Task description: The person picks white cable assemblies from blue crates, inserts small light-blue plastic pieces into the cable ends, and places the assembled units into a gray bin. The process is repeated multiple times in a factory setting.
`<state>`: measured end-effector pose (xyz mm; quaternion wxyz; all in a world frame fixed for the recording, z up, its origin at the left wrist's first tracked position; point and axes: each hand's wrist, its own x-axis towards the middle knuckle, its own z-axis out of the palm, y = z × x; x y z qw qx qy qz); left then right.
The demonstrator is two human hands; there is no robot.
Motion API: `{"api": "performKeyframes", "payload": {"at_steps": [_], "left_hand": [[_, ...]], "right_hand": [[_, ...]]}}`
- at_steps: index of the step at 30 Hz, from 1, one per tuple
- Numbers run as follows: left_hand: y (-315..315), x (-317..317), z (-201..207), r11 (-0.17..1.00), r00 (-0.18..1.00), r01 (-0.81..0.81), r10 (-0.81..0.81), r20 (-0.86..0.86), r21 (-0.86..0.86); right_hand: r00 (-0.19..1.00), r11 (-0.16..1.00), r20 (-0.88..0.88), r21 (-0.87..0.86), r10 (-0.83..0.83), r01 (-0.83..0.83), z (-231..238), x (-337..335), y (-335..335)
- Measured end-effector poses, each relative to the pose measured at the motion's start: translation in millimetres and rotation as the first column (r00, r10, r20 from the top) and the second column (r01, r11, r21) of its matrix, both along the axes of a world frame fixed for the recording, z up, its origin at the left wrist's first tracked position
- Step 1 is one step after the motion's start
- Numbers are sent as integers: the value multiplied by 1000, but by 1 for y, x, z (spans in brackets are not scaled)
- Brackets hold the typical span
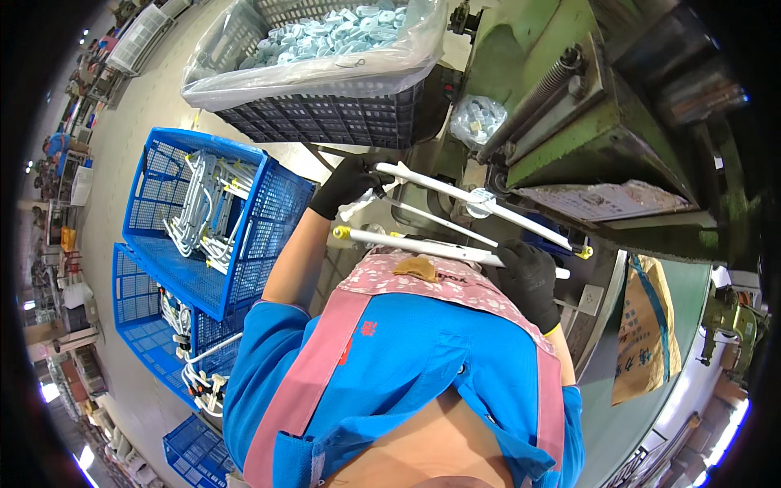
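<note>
In front of my apron, a white tubular frame [431, 183] with yellow-green end tips stretches between my two hands, beside the green machine. My left hand [348, 185], in a black glove, is closed round the frame's far left end. My right hand [527, 281], also in a black glove, is wrapped round the nearer white tube [415, 245] toward its right end. Between the tubes runs a thin white rod [447, 223]. A pale round fitting [480, 204] sits at the middle of the far tube, close to the machine. My fingertips are partly hidden.
A green machine [569, 138] with a spring fills the right. Beside it lies a clear bag of small pale parts [478, 119]. A black crate [325, 120] of pale blue parts stands ahead. Blue crates [272, 203] hold white frames on the left. A brown sack [645, 333] lies right.
</note>
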<state>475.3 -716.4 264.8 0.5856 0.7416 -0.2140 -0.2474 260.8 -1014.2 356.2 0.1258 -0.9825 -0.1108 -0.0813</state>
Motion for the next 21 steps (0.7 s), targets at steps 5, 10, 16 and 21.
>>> {"api": "performKeyframes", "payload": {"at_steps": [5, 10, 16, 21], "left_hand": [[6, 5, -6, 915, 958, 86, -184, -218, -394], [0, -7, -11, 999, 993, -45, 46, 108, -14], [3, -15, -15, 994, 995, -83, 86, 45, -68], [2, -18, -13, 992, 995, -101, 102, 7, -71]], "right_hand": [[990, 975, 13, 177, -141, 136, 21, -1, -6], [992, 964, 28, 243, -121, 111, 24, 5, -2], [986, 975, 84, 179, -147, 130, 18, 21, -2], [992, 981, 35, 157, -121, 114, 22, 26, -7]]}}
